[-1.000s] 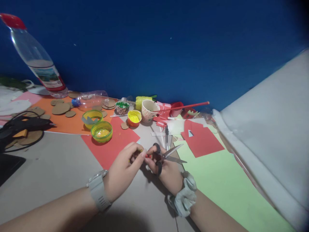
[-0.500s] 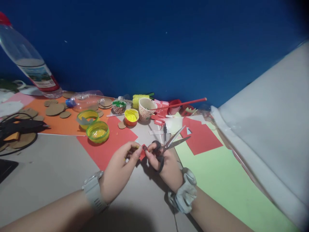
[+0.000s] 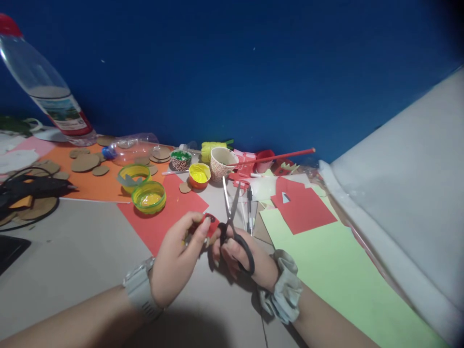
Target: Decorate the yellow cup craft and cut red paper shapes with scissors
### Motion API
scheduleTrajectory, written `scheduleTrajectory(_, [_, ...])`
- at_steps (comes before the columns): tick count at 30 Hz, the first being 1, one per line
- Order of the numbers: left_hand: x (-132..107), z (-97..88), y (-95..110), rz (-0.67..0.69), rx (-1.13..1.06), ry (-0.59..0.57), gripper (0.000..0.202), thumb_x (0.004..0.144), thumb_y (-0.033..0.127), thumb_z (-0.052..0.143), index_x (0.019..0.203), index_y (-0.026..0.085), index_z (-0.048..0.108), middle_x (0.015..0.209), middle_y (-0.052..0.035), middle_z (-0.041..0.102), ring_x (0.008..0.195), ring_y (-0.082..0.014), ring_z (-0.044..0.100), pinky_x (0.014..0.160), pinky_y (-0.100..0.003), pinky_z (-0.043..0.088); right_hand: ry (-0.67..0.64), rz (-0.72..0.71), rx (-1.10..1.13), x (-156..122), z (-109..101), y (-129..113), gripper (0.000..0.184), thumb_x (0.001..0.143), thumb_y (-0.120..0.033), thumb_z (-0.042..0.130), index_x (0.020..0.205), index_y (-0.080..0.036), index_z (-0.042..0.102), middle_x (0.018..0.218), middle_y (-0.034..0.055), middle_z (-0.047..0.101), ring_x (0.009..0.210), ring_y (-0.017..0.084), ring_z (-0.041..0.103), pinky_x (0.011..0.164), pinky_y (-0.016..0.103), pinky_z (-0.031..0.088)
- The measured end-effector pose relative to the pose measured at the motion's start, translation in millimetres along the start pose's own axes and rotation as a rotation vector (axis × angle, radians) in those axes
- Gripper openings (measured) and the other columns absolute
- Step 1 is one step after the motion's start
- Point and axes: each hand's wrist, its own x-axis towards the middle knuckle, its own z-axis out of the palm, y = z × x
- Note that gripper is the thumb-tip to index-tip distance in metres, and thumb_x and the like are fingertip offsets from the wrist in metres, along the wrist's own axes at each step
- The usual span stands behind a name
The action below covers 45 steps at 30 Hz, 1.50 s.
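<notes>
Between the thumb and fingers of my left hand [image 3: 181,256] is a small piece of red paper [image 3: 210,223] with a dark mark on it. My right hand [image 3: 246,251] grips a pair of scissors [image 3: 232,223] with black handles. The blades point up and away from me, slightly apart, just right of the red piece. Some fingers of my right hand are hidden behind the handles. Below and left of the hands lies a larger sheet of red paper [image 3: 145,224]. A black pen [image 3: 250,208] lies right behind the scissors.
Two yellow-green plastic cups [image 3: 148,198] stand left of centre. Behind them are a paint-filled yellow cup [image 3: 199,175], a patterned paper cup [image 3: 222,164] and a tilted bottle [image 3: 54,92]. Light green paper [image 3: 326,270] covers the right side. A glue gun [image 3: 32,186] lies far left.
My right hand has turned the scissors from pointing right to pointing upward, and its fingertips have moved off the upper part of the red piece. My left hand keeps its pinch on the piece.
</notes>
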Motion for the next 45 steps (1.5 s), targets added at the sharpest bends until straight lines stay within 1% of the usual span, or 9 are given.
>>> scheduleTrajectory(3, [-3.3,-1.4,1.3,-0.016,-0.047,0.040,0.020,0.097,0.033,0.046,0.082,0.022,0.053,0.066,0.0053,0.051,0.058,-0.0103,0.049,0.059,-0.021,0.041,-0.147,0.005,0.007,-1.0,-1.6,-1.8,0.059,0.087,-0.071,0.044,0.093,-0.014,0.058,0.074,0.0029,0.058,0.053,0.009,0.049,0.049,0.021,0.041])
scheduleTrajectory(7, [-4.7,-1.3,1.1,-0.057,-0.091,0.049,0.021,0.098,0.036,0.046,0.083,0.022,0.052,0.065,0.0057,0.049,0.054,-0.0094,0.046,0.055,-0.021,0.041,-0.229,0.004,-0.026,0.8,-3.2,-1.8,0.063,0.084,-0.075,0.045,0.093,-0.014,0.059,0.072,0.0036,0.058,0.065,0.015,0.055,0.062,0.027,0.045])
scheduleTrajectory(14, [-2.8,0.6,3.4,-0.046,-0.128,0.056,0.021,0.097,0.033,0.047,0.081,0.021,0.051,0.063,0.0059,0.047,0.053,-0.0087,0.047,0.052,-0.020,0.040,-0.223,0.017,-0.110,1.9,-3.1,-2.6,0.061,0.084,-0.075,0.045,0.088,-0.015,0.056,0.072,0.0020,0.057,0.064,0.013,0.052,0.062,0.026,0.044])
scheduleTrajectory(20, [-3.7,0.1,5.0,-0.056,-0.217,-0.018,0.022,0.098,0.033,0.046,0.079,0.022,0.049,0.058,0.0077,0.047,0.048,-0.0074,0.048,0.049,-0.018,0.038,-0.208,0.017,-0.152,2.7,-2.7,-0.8,0.062,0.082,-0.077,0.043,0.086,-0.016,0.055,0.069,0.0011,0.055,0.061,0.013,0.049,0.059,0.026,0.043])
scheduleTrajectory(23, [-4.6,-0.9,4.6,-0.040,-0.184,-0.046,0.021,0.098,0.031,0.045,0.080,0.022,0.050,0.058,0.0073,0.050,0.051,-0.0079,0.050,0.051,-0.018,0.039,-0.218,0.022,-0.152,2.9,-2.9,-0.6,0.061,0.082,-0.077,0.043,0.082,-0.017,0.052,0.067,0.0002,0.053,0.059,0.013,0.047,0.058,0.026,0.042])
scheduleTrajectory(28, [-4.8,-1.7,2.3,0.003,-0.064,0.010,0.023,0.098,0.031,0.045,0.079,0.021,0.051,0.066,0.0053,0.051,0.058,-0.0092,0.048,0.055,-0.021,0.038,-0.243,0.036,-0.130,2.7,-3.5,-0.5,0.062,0.082,-0.078,0.043,0.081,-0.016,0.052,0.065,-0.0011,0.049,0.058,0.012,0.043,0.056,0.025,0.038])
scheduleTrajectory(34, [-3.9,-1.0,2.0,0.027,-0.038,0.009,0.023,0.099,0.030,0.043,0.079,0.021,0.051,0.068,0.0050,0.050,0.061,-0.0096,0.048,0.056,-0.021,0.039,-0.247,0.008,-0.136,3.1,-3.9,-1.1,0.064,0.080,-0.080,0.043,0.079,-0.016,0.052,0.066,-0.0009,0.048,0.058,0.012,0.043,0.055,0.025,0.037])
scheduleTrajectory(40, [-5.7,-1.2,2.6,-0.024,-0.128,-0.047,0.022,0.099,0.032,0.042,0.082,0.022,0.050,0.061,0.0068,0.050,0.053,-0.0085,0.050,0.053,-0.020,0.040,-0.302,-0.017,-0.095,2.4,-5.7,-2.6,0.064,0.082,-0.079,0.040,0.086,-0.016,0.052,0.072,0.0013,0.051,0.064,0.013,0.047,0.062,0.026,0.041])
scheduleTrajectory(45, [-4.9,-1.2,2.5,-0.060,-0.160,-0.109,0.024,0.099,0.034,0.040,0.080,0.022,0.047,0.058,0.0074,0.050,0.051,-0.0092,0.050,0.053,-0.020,0.042,-0.340,-0.035,-0.078,2.8,-7.3,1.3,0.064,0.084,-0.077,0.040,0.089,-0.014,0.053,0.072,0.0009,0.051,0.063,0.012,0.046,0.059,0.025,0.041])
